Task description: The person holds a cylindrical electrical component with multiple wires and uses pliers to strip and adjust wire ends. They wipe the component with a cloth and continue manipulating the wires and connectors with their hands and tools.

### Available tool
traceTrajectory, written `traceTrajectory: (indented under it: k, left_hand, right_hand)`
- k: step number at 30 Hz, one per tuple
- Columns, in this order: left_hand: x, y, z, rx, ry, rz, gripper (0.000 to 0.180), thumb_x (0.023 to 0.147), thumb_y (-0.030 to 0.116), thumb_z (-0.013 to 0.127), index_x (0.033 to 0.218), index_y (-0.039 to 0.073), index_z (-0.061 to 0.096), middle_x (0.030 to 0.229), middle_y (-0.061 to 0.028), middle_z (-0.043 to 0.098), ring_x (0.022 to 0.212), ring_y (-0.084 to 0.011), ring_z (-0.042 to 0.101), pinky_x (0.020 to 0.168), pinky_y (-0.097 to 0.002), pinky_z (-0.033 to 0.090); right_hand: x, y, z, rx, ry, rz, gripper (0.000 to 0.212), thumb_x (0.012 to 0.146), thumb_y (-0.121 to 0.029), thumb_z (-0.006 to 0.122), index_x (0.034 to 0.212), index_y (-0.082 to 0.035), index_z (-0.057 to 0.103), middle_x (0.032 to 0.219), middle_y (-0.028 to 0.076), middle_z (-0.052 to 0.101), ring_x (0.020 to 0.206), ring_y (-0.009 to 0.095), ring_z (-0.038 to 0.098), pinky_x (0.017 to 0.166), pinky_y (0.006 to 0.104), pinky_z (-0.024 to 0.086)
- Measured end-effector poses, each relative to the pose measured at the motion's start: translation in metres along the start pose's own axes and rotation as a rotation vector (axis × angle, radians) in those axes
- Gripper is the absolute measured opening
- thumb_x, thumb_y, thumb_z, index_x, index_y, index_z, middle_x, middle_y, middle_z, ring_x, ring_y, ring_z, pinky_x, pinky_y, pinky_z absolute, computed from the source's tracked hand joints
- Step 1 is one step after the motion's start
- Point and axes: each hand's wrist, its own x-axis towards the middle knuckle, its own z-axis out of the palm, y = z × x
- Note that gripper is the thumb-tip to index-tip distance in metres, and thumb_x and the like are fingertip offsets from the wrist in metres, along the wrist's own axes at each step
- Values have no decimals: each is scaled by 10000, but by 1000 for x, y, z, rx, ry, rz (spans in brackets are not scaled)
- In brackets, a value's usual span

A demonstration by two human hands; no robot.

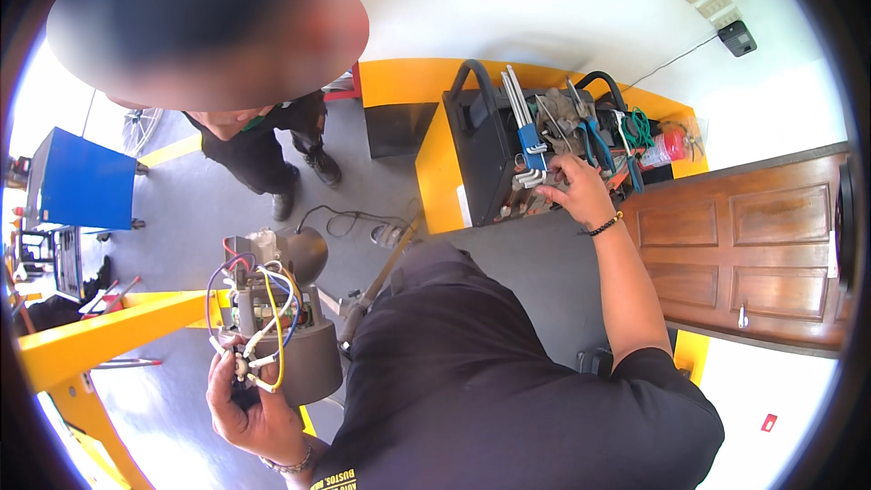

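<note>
My left hand (259, 413) pinches a small dark switch-like part (242, 367) between thumb and fingers. Crimped ends of white, yellow, blue and purple wires (275, 308) meet at this part. They run up into the opened top of a grey, motor-like machine (313, 358) just beyond the hand. At the tool cart, my right hand (581, 189) reaches over the tools, thumb and fingers apart. Beside its fingertips is a hex key set (531, 141) in a blue holder. Pliers with blue handles (594, 141) lie just past the hand; its fingertips partly cover small items below.
The black tool cart (472, 118) with a yellow side stands against the wall. A red-and-white bottle (667, 147) and green cord (640, 127) lie at its right. Another person (254, 150) stands ahead. A yellow frame (118, 336), blue cabinet (86, 180) and wooden door (735, 245) flank me.
</note>
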Motion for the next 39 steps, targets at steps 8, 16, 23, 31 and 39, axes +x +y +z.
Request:
traceTrajectory:
  k: [8, 16, 23, 31, 39]
  left_hand:
    - [2, 1, 1, 12, -12, 18, 425, 880, 38, 829, 1241, -44, 621, 1247, -245, 679, 1100, -306, 697, 960, -411, 574]
    - [2, 2, 1, 25, -6, 15, 429, 884, 70, 836, 1240, -50, 628, 1233, -243, 687, 1094, -307, 702, 961, -406, 570]
    - [0, 3, 4, 8, 11, -5, 442, 859, 57, 854, 1226, -54, 633, 1233, -249, 689, 1084, -308, 708, 943, -404, 577]
    - [18, 16, -1, 211, -87, 85, 453, 672, 35, 898, 1087, -4, 720, 1101, -219, 748, 959, -333, 762, 833, -380, 601]
    - [19, 14, -9, 201, -122, 197, 483, 717, 30, 868, 1168, 32, 696, 1159, -191, 743, 942, -342, 763, 761, -360, 612]
  right_hand:
    - [10, -6, -9, -203, -117, -185, 331, 851, -224, 820, 1020, -33, 609, 1040, 130, 640, 922, 364, 660, 799, 441, 540]
    - [1, -10, -4, -268, -76, -227, 227, 856, -85, 757, 887, -7, 547, 1046, 137, 618, 861, 377, 648, 740, 442, 541]
    - [-18, -22, -2, -190, 30, -171, 190, 834, -33, 752, 846, -4, 564, 1162, 121, 678, 857, 326, 679, 722, 396, 551]
    - [-56, -113, -10, 712, -106, -242, 312, 838, -106, 850, 953, -39, 567, 946, 140, 638, 765, 192, 649, 669, 319, 564]
    - [17, -256, 3, 1396, -387, -612, 325, 1041, -292, 643, 1168, 6, 640, 941, 159, 601, 710, 258, 716, 612, 331, 625]
